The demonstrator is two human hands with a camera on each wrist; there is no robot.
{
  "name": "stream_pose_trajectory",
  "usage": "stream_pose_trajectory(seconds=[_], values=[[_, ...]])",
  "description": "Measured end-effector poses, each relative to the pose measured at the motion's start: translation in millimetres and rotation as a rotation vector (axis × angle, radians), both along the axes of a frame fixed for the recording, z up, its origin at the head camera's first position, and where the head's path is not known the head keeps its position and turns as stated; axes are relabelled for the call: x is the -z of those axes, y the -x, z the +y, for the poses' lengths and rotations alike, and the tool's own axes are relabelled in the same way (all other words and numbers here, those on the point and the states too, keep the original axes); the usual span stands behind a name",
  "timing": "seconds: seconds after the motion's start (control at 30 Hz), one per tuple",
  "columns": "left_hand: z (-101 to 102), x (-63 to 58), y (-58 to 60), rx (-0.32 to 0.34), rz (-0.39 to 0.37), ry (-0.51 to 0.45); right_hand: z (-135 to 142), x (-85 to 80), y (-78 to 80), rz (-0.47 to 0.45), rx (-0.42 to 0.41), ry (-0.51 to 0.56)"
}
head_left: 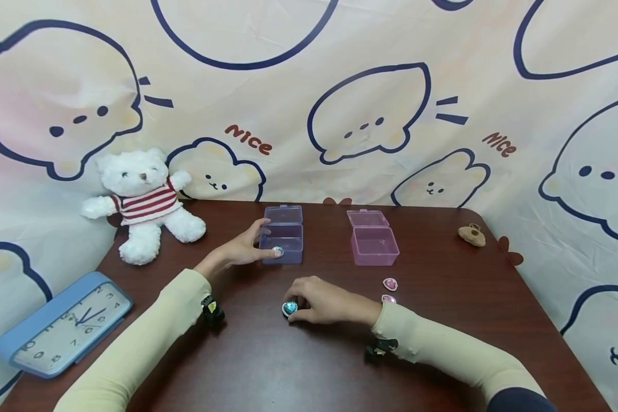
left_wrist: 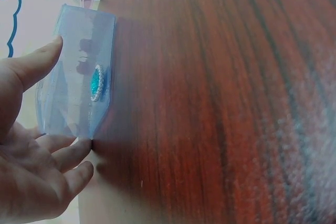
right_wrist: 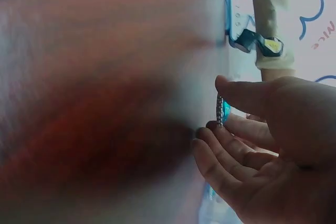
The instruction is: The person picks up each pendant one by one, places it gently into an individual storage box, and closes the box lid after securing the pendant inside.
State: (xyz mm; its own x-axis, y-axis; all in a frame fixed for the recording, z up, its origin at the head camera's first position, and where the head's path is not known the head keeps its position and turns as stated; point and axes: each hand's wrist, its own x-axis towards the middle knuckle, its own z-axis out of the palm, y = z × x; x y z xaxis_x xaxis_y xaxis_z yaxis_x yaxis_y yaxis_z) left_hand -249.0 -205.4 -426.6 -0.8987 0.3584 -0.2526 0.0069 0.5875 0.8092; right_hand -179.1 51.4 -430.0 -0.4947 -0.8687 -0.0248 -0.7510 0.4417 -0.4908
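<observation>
My left hand (head_left: 241, 246) grips a see-through blue plastic box (head_left: 291, 256) at its left side, thumb near the front and fingers toward the back. The box's lid (head_left: 283, 215) stands raised at the back. Inside, a teal gem with a pale beaded rim (left_wrist: 96, 83) shows through the wall in the left wrist view. Nearer to me, my right hand (head_left: 328, 301) pinches another round teal gem (head_left: 289, 309) between thumb and fingers, low over the table. In the right wrist view this gem (right_wrist: 226, 112) is seen edge-on.
A see-through pink box (head_left: 375, 252), lid raised, stands right of the blue one. Two pink gems (head_left: 389, 284) lie in front of it, one partly hidden by my right sleeve. Left are a white teddy bear (head_left: 144, 200) and a blue clock (head_left: 77, 326); a small tan object (head_left: 472, 234) lies far right.
</observation>
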Motion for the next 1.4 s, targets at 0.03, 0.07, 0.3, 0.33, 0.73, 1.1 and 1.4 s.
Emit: stream_pose_trajectory(seconds=[0.03, 0.07, 0.3, 0.33, 0.73, 1.1, 1.4], values=[[0, -0.3, 0.0, -0.001, -0.001, -0.003, 1, -1.2, 2.0, 0.006, 0.000, 0.010], [0, -0.5, 0.0, -0.002, -0.003, -0.005, 2, -2.8, 3.8, 0.012, 0.002, 0.021], [-1, -0.2, 0.0, -0.006, -0.019, -0.017, 10, -13.8, 19.8, 0.036, 0.034, 0.129], [-1, -0.2, 0.1, -0.007, -0.021, -0.018, 10, -15.8, 22.1, 0.030, 0.040, 0.147], [1, -1.5, -0.7, -0.017, -0.032, -0.010, 16, -29.0, 53.5, -0.046, 0.167, 0.271], [1, -1.5, -0.5, -0.015, -0.043, -0.009, 16, -30.8, 79.1, -0.005, 0.242, 0.258], [1, -2.5, -0.4, -0.021, -0.035, -0.002, 13, -24.3, 96.9, 0.064, 0.285, 0.223]])
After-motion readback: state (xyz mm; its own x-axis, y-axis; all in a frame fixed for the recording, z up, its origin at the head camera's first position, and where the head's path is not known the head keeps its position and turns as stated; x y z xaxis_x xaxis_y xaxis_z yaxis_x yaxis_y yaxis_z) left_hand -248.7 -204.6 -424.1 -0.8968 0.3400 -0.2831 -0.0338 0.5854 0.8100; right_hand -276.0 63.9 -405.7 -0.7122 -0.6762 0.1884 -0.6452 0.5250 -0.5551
